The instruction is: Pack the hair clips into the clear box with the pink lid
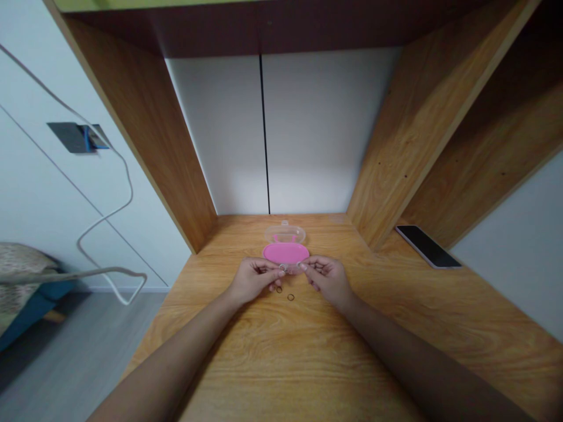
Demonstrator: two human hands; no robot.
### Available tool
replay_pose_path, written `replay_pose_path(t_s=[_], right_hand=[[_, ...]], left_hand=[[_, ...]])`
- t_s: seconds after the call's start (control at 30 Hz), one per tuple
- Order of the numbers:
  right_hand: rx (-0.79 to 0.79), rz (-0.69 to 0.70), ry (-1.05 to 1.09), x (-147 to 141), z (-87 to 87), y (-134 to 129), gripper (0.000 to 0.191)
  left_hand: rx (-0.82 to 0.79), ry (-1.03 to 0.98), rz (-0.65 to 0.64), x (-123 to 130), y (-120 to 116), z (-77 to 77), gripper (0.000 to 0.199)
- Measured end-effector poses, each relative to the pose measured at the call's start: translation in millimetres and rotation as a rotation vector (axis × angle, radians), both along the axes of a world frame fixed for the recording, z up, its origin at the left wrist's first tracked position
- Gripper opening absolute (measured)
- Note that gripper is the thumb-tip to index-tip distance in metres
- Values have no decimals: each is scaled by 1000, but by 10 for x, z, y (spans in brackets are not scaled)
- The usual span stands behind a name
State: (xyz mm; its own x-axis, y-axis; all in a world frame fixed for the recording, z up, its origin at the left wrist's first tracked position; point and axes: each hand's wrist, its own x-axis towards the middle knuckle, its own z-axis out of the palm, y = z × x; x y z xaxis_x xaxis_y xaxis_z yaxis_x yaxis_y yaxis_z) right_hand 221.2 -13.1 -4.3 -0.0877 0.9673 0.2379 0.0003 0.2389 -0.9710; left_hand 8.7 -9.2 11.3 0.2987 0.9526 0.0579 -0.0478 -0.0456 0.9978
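Note:
Just in front of an oval pink box [285,253], both of my hands are raised close together. The box's clear lid [285,234] is tipped open toward the back. My left hand [254,280] pinches a small whitish ring [282,267] between thumb and forefinger. A similar small pale ring [299,265] is between the thumb and forefinger of my right hand [326,278]. Below the fingers, two small dark rings [291,297] lie on the wood; one is beside my left fingertips. What the rings are made of is too small to tell.
The wooden desk [281,363] has upright side panels and a shelf overhead. A phone [428,247] lies at the right by a panel. To the left, a white cable [129,187] hangs near an open wall socket [79,138].

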Motion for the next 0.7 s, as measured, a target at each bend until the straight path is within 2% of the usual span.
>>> replay_pose_path(t_s=[0.17,0.37,0.53,0.7], right_hand=[[-40,-10,26,-17,30,-24,40],[-11,2,7,-21,35,-13,38],[68,21,-67,-25,-5,-24,38],[197,26,-215,-44,-22,-75,29]], left_hand=[[-7,-8,-10,-10,18,-45,47],[41,36,-28,-9,33,-80,49],[106,106,-36,-19,32,-118,49],[280,252,-53,-47,7,-91,36]])
